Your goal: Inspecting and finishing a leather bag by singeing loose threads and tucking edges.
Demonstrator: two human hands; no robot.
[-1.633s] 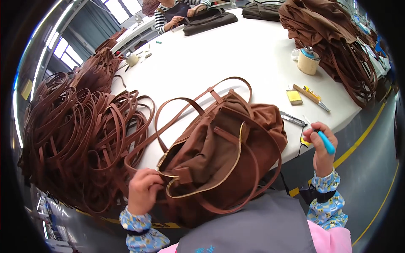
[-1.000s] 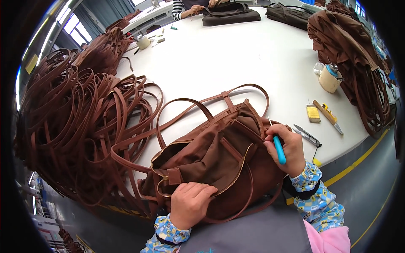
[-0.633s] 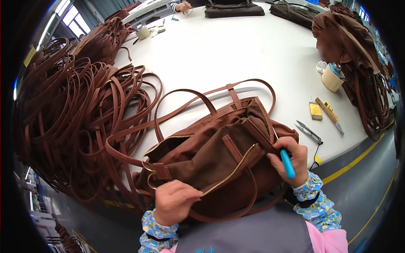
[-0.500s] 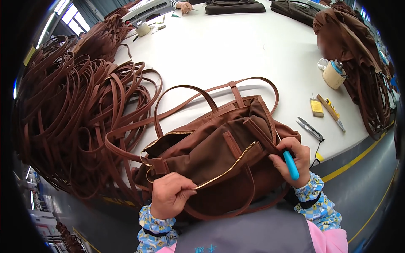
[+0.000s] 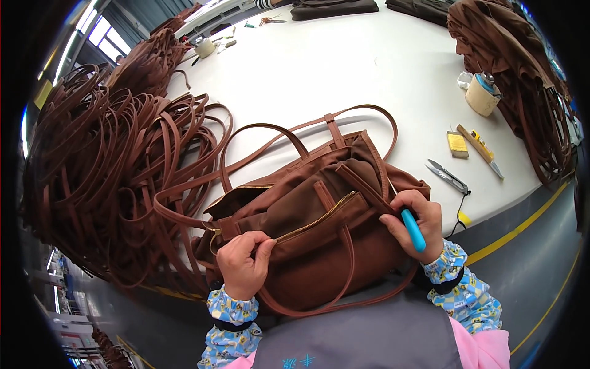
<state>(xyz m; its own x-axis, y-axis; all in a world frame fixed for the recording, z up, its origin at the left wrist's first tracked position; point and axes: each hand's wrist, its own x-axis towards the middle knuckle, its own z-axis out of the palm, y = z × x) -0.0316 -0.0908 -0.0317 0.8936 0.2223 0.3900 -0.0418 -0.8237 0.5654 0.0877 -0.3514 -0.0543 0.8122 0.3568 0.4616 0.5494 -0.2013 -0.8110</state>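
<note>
A brown bag (image 5: 319,277) with long straps and handles lies at the table's near edge, in front of my body. My left hand (image 5: 244,265) pinches the left end of the gold-toothed zipper (image 5: 314,221) on the bag's near side. At the bag's right end, my right hand (image 5: 421,222) is closed round a blue-handled awl (image 5: 413,232), its thin metal shaft pointing up and away from me. The thumb and fingers of that hand also touch the brown strip (image 5: 365,186) beside the zipper's right end. A second gold zipper at the bag's back left gapes.
Brown straps (image 5: 117,166) are heaped on the left. To the right on the white table (image 5: 332,67) lie thread snips (image 5: 448,176), a yellow block (image 5: 457,144) and a yellow cutter knife (image 5: 480,150). A round pot (image 5: 482,97) stands near hanging brown pieces (image 5: 498,43). Dark folded bags (image 5: 335,8) lie far off.
My left hand has shifted slightly left and up, still pinching the zipper. The right hand and awl moved a little left. A far worker's hand has left the table's far edge.
</note>
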